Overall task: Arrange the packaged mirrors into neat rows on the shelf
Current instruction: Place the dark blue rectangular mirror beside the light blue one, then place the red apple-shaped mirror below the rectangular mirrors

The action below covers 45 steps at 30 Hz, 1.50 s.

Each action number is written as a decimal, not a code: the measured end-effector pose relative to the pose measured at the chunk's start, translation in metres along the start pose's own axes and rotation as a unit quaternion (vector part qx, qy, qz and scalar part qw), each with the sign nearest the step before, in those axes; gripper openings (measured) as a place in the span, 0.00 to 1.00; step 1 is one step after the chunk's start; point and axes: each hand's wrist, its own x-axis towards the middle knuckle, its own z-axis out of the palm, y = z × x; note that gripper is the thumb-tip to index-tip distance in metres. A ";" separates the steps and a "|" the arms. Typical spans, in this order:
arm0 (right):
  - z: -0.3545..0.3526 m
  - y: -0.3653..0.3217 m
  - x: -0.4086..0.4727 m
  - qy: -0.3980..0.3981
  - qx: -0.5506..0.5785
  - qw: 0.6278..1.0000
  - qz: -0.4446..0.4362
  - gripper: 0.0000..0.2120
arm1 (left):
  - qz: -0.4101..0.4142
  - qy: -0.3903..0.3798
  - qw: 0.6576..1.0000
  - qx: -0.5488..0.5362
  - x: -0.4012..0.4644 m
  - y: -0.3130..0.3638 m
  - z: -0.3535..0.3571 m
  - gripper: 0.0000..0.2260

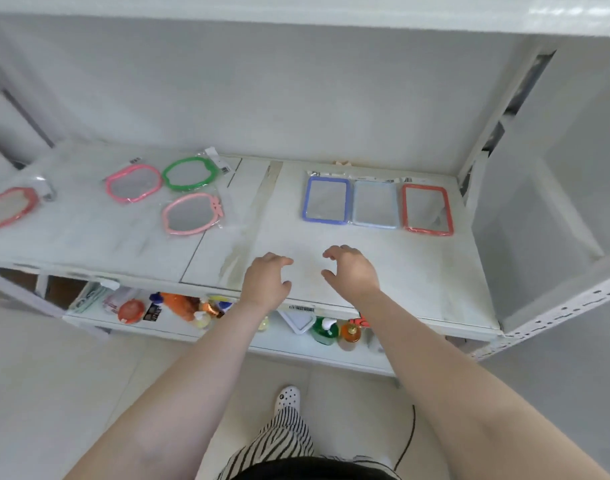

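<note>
Both hands, left hand (266,278) and right hand (352,271), are held empty, fingers loosely curled, mirrors (192,213) scattered beyond awaiting rows.

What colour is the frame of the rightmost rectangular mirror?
Red-orange; the rightmost rectangular mirror shows best in the head view.

Three box-shaped mirrors (376,206) lay side by side in a row near the back right corner of the shelf (383,271), edges almost touching. Three round mirrors (171,192) sat in a loose bunch toward the back left. One more mirror (9,206) lay alone at the far left edge. Both hands (307,275) were near the front edge, close together.
</note>
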 end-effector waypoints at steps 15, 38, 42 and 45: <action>0.077 -0.098 -0.044 -0.059 0.011 0.997 -0.057 0.16 | -0.064 0.030 0.997 -0.013 -0.084 -0.107 -0.024 0.18; 0.283 -0.446 -0.026 -0.110 -0.041 0.986 -0.117 0.16 | -0.132 0.043 0.990 -0.004 -0.174 -0.477 -0.183 0.17; 0.303 -0.477 -0.001 -0.121 -0.052 0.980 -0.152 0.16 | -0.146 0.040 0.989 -0.008 -0.162 -0.511 -0.185 0.20; 0.319 -0.505 0.025 -0.124 -0.046 0.976 -0.170 0.17 | -0.157 0.049 0.986 -0.006 -0.145 -0.543 -0.193 0.19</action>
